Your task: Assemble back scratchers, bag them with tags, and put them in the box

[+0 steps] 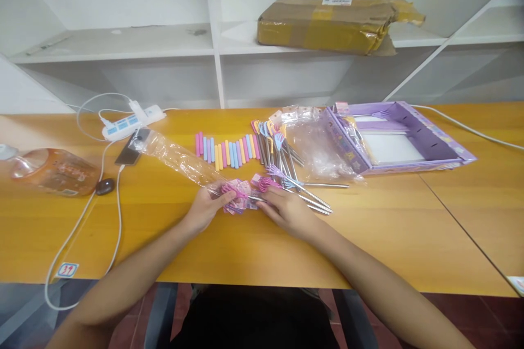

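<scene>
My left hand (208,208) is closed on a pink claw-shaped head (239,191) with printed pink cards around it, at the near middle of the table. A long clear plastic sleeve (180,159) runs from this hand toward the back left. My right hand (289,208) pinches a metal rod beside another pink claw head (268,183). Just beyond my right hand lies a pile of metal rods (286,161) with coloured claw heads. Left of that pile, pink, blue, purple and yellow sticks (227,154) form a row.
A purple open box (429,163) lies at the back right beside clear plastic bags (315,144). On the left are an orange bottle (57,172), a black mouse (105,186), a phone (127,154), cables and a power strip (133,122). A taped carton (323,24) rests on the shelf.
</scene>
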A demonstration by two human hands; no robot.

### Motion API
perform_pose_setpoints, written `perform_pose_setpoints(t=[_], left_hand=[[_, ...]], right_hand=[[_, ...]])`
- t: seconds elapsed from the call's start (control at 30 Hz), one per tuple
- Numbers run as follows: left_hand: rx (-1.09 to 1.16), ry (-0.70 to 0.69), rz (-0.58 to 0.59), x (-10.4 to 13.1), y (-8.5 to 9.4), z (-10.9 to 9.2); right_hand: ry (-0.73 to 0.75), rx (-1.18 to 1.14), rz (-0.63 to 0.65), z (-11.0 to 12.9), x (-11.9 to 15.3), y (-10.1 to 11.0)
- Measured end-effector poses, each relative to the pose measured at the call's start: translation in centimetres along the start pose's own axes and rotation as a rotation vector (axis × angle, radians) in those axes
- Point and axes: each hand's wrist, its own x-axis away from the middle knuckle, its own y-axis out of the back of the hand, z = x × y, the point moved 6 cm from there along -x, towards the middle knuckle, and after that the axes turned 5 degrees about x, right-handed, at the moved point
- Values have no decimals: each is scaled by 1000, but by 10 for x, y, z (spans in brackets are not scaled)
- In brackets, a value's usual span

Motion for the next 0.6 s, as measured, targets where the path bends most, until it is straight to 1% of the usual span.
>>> perform_pose_setpoints(t=[0.23,0.43,0.53,0.6], left_hand=[[-13,12,-6,0,-1,0],[-80,21,58,3,-11,4],[-82,16,30,4,-9,4],[-67,-28,-18,3,-4,0]], right_hand=[[15,17,-16,1,0,-1],[28,7,-16,3,0,-4],[23,19,-16,3,0,-3],[1,37,-11,2,0,-2]])
